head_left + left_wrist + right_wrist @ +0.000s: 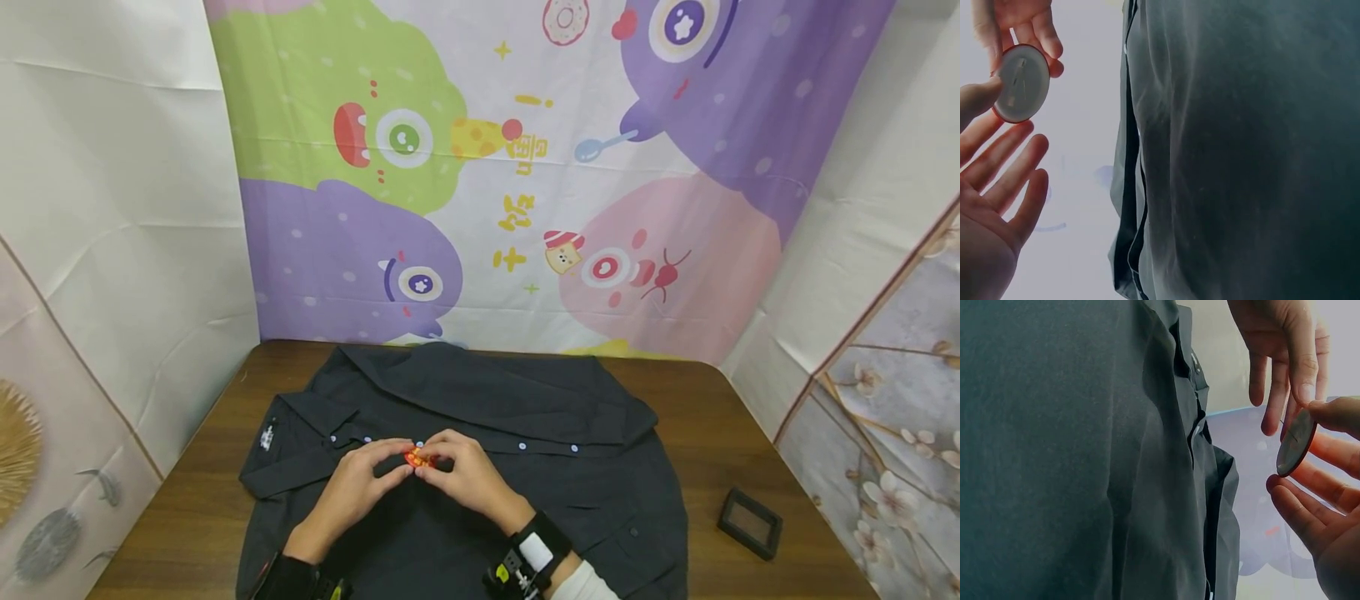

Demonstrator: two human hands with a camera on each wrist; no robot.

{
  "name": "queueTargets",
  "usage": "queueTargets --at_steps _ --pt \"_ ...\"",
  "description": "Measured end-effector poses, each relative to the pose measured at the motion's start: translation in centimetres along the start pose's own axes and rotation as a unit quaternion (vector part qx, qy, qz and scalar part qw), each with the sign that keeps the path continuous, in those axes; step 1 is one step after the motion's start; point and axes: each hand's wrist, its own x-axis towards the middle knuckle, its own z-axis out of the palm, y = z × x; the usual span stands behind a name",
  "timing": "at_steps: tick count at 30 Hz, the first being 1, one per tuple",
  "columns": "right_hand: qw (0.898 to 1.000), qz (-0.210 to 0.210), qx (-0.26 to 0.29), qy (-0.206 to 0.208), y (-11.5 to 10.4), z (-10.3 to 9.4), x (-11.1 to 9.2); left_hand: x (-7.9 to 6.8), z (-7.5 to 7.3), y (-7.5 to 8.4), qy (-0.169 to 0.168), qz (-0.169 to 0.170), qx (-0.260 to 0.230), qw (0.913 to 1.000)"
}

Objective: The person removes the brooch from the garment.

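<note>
A round pin badge, red and yellow on its front, is held just above a dark shirt. My left hand pinches its left edge, and my right hand pinches it from the right. In the left wrist view the pale back of the badge faces the camera, with a pin fastening along it. From the right wrist the badge appears tilted, nearly edge-on, between the two hands. Whether the pin is unclasped I cannot tell.
The shirt lies spread on a brown wooden table, sleeves folded across its upper part, with several light buttons in a row. A small black frame-like box lies on the right. A cartoon-printed cloth hangs behind the table.
</note>
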Motion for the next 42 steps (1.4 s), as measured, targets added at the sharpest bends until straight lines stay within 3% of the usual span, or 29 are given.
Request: queueTargets --at_steps 9,35,42 --pt "1.0 -0.001 0.006 0.003 -0.1 -0.1 0.0 0.0 0.1 -0.1 0.024 0.026 -0.004 0.9994" --pt "0.997 0.008 0.081 0.015 0.3 0.1 -0.1 0.1 0.3 0.0 0.055 0.027 -0.018 0.998" --pt "0.997 0.005 0.078 0.013 -2.7 -1.3 -0.1 0.2 0.3 0.0 0.06 0.029 -0.025 0.9975"
